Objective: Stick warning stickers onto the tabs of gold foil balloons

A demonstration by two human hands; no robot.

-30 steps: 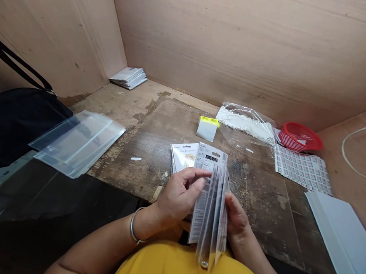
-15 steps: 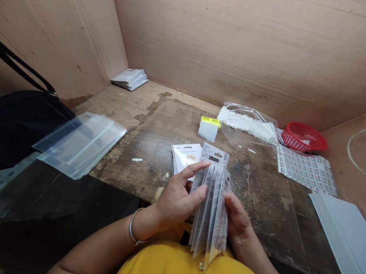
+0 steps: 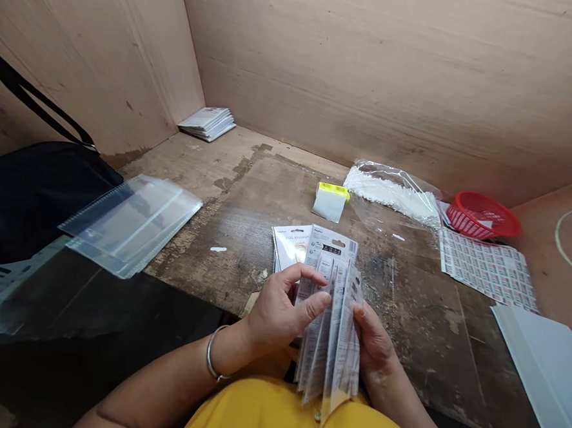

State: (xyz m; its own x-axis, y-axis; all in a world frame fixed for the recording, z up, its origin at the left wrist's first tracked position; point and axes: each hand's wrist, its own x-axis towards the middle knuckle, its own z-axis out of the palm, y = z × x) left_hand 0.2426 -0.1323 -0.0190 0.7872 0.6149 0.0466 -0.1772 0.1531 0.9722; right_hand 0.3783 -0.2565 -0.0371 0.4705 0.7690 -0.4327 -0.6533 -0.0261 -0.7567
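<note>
A fanned bundle of thin, flat printed packets (image 3: 330, 340) stands tilted in front of my body, with hang holes along their top ends. My right hand (image 3: 375, 341) grips the bundle from its right edge, fingers partly hidden behind it. On the other side, my left hand (image 3: 291, 304) has its thumb and index finger against the packets' upper faces; its remaining fingers are mostly hidden. Just behind the bundle lies a white foil balloon packet (image 3: 288, 247), partly covered by the bundle and my left hand.
A yellow-edged label roll (image 3: 331, 201) sits mid-table. Behind it is a clear bag of white pieces (image 3: 394, 194), beside a red basket (image 3: 482, 215) and a sticker sheet (image 3: 488, 269). Clear plastic sleeves (image 3: 134, 226) and a dark bag (image 3: 37, 197) are left; stacked packets (image 3: 207, 124) fill the back corner.
My left index finger has curled down from the packet's top toward the thumb. The bundle stays in my right hand, and the view has shifted slightly.
</note>
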